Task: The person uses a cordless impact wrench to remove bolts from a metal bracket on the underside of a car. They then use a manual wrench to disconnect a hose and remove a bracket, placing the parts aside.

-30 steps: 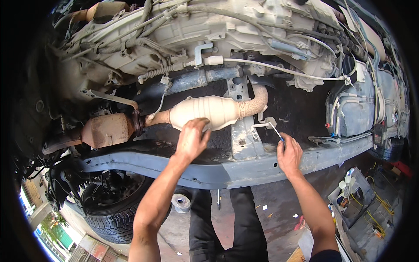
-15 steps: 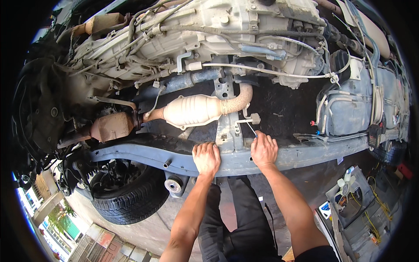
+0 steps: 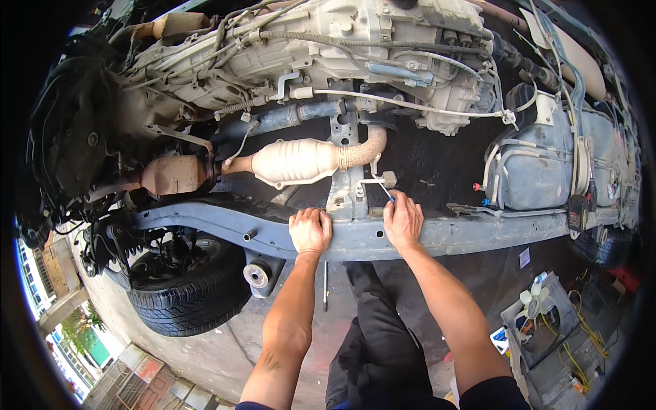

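Observation:
My left hand (image 3: 311,231) is closed over the upper edge of the blue-grey frame rail (image 3: 471,236) of a vehicle, its fingers curled out of sight behind it. My right hand (image 3: 403,220), farther along the same rail, grips a screwdriver (image 3: 384,190) with a thin metal shaft; most of the handle is hidden in the fingers. The shaft slants up to a bent metal hanger rod with a rubber exhaust mount (image 3: 389,179) on its end. Left of that, the pale catalytic converter (image 3: 295,162) joins a rusty bent exhaust pipe (image 3: 372,147).
A large gearbox casing (image 3: 342,51) with cables lies beyond the exhaust. The fuel tank (image 3: 533,171) is at right. Below the rail are a tyre (image 3: 191,304), a bushing (image 3: 257,275) and a thin rod (image 3: 325,287). At lower right stands a fan shroud (image 3: 547,321) with cables.
The view has shifted a little, and my legs have changed position below the rail. Both hands keep their places on the rail and the screwdriver.

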A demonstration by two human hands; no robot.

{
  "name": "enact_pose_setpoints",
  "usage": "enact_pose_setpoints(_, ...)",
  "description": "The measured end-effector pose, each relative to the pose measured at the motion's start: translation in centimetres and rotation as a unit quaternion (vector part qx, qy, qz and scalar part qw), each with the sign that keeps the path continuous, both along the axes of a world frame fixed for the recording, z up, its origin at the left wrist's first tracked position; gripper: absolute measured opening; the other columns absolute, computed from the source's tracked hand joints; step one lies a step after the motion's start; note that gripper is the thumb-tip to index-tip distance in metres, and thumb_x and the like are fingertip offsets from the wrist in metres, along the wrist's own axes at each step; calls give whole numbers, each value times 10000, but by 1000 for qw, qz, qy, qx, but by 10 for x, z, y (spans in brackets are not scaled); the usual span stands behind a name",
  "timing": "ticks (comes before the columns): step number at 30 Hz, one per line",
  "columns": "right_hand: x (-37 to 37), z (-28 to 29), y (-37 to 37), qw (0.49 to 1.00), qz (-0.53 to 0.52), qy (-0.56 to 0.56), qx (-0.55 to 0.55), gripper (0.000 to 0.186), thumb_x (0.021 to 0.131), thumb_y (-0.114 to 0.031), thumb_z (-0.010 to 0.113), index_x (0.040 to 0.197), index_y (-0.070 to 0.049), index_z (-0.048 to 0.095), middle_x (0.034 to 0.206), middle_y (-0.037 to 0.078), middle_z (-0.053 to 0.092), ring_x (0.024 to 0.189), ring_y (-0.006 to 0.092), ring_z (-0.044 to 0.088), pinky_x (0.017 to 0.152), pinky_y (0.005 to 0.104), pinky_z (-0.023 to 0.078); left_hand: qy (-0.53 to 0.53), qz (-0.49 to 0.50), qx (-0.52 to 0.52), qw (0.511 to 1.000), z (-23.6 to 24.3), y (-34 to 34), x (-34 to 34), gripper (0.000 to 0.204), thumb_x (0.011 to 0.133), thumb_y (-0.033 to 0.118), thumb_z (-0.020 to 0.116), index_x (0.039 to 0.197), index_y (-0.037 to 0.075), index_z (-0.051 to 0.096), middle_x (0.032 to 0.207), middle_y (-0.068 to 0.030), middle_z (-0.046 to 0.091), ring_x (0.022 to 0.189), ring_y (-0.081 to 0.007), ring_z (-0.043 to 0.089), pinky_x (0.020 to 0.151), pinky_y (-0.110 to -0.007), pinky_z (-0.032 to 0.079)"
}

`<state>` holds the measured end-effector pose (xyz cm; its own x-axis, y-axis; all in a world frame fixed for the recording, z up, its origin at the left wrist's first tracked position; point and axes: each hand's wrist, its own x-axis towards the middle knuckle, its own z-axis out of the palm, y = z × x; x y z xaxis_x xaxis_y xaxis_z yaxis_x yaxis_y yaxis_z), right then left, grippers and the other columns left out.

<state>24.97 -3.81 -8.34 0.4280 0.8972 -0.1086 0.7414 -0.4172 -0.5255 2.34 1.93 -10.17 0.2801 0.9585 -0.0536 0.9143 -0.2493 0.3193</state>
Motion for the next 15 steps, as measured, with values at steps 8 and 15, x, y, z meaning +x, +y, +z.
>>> enact_pose_setpoints(8, 117, 3, -48, 986, -17, -148, -73, 220, 926, -176, 550, 1112, -83, 624, 943, 168, 694, 934, 377, 657, 830, 508, 488, -13, 25, 53, 998, -8, -7, -1, 242, 883, 234, 607, 691, 100, 669, 764, -78, 686, 792, -281, 655, 775, -424, 468)
enact_pose_setpoints(15, 116, -1, -45, 986, -1, -154, -60, 231, 921, -203, 548, 1103, -74, 608, 961, 174, 705, 941, 385, 666, 820, 516, 516, 5, 31, 12, 999, 0, -5, 2, 258, 886, 258, 585, 720, 82, 675, 777, -93, 699, 801, -293, 654, 772, -432, 475)
